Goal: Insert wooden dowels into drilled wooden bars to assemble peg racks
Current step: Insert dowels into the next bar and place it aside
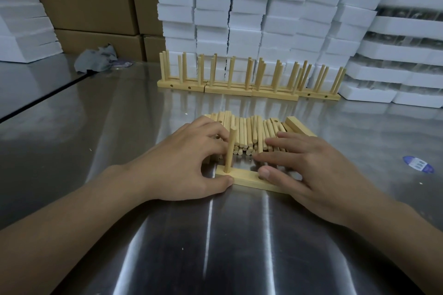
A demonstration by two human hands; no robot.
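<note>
— Where's the bar [247,178]?
— Flat on the steel table [215,246], its long axis running left to right. One dowel [232,148] stands in its left hole, pointing straight up.
— The hands?
— The left hand [182,163] grips the bar's left end, thumb on the near edge, fingers curled. The right hand [311,167] lies relaxed, thumb on the bar and straight fingers on the loose dowels [249,132] behind.

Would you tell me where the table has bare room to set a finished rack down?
Bare table lies between the dowel pile and the finished racks, and left of the left hand. Around the bar and right hand it is crowded.
</note>
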